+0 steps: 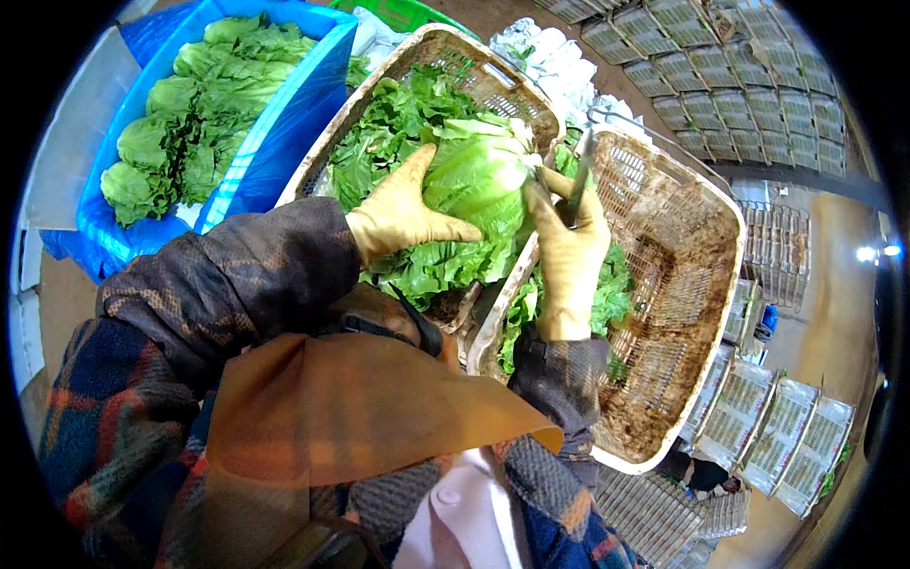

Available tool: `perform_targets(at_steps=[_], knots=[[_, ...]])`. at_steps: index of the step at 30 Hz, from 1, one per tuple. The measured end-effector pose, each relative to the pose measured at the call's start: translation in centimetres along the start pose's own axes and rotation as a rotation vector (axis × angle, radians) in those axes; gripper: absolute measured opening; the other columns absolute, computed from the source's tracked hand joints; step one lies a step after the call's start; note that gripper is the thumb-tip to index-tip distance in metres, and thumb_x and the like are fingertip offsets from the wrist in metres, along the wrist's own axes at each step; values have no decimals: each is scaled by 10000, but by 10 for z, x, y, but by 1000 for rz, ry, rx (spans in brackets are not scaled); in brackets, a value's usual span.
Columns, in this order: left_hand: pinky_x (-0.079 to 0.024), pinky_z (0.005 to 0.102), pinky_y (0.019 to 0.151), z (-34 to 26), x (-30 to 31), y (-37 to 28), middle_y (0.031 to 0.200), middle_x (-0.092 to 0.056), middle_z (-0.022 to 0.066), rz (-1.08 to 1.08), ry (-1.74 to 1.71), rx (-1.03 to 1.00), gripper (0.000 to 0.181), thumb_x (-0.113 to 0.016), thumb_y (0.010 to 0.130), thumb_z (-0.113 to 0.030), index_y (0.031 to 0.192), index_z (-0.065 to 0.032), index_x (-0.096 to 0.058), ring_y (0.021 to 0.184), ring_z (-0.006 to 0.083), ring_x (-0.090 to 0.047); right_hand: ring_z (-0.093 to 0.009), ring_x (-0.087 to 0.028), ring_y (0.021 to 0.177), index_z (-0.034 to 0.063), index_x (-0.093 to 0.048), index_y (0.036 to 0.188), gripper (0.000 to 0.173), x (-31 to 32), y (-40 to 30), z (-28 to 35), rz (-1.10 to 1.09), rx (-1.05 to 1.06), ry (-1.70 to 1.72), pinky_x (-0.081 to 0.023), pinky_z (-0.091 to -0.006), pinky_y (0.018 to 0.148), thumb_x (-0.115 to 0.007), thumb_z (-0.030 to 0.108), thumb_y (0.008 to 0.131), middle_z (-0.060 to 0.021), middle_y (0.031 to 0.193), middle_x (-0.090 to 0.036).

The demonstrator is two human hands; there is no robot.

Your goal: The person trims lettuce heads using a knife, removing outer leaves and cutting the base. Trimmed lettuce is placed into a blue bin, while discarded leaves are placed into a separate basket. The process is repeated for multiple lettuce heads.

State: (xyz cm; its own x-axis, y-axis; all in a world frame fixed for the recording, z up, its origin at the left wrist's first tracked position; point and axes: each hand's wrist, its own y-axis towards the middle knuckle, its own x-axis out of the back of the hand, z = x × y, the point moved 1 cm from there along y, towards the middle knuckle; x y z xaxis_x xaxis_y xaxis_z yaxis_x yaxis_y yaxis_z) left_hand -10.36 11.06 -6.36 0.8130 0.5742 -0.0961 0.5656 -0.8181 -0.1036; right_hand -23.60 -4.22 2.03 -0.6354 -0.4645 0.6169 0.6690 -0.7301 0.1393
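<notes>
A head of green leafy lettuce lies over the left crate, its pale cut stem end towards the right. My left hand, in a yellowish glove, cups the leafy side with thumb and fingers spread around it. My right hand, gloved alike, grips a knife whose blade points up and away. Its fingertips touch the lettuce near the stem end. Beneath the head, a dirty plastic crate holds more lettuce leaves. Part of the knife's handle is hidden within my right hand.
Whole lettuce heads are packed in a blue-lined box at left. On the right, a muddy crate contains loose leaves. White bags lie beyond the crates. Stacked crates line the far right, and a person is partly visible lower right.
</notes>
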Motion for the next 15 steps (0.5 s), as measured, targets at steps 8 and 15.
perform_targets(at_steps=[8,15], knots=[[-411,353,1098,2,18,-5,1336,-591,85,14,-184,-5,1012,-960,620,-149,1457,-30,-403,1237,190,-541,-298,-456,1346,115,-297,1549,922,39,22,-39,-73,-165,-213,-404,-464,1130,-826,274,810,-191,1450,-464],[-388,386,1109,14,-26,1,1410,-528,156,-136,-275,249,801,-804,848,-263,1497,-38,-392,1292,248,-512,-202,-617,944,98,-536,1298,704,-12,-42,-116,141,-320,740,-532,-374,828,-771,552,814,-38,1075,-619]])
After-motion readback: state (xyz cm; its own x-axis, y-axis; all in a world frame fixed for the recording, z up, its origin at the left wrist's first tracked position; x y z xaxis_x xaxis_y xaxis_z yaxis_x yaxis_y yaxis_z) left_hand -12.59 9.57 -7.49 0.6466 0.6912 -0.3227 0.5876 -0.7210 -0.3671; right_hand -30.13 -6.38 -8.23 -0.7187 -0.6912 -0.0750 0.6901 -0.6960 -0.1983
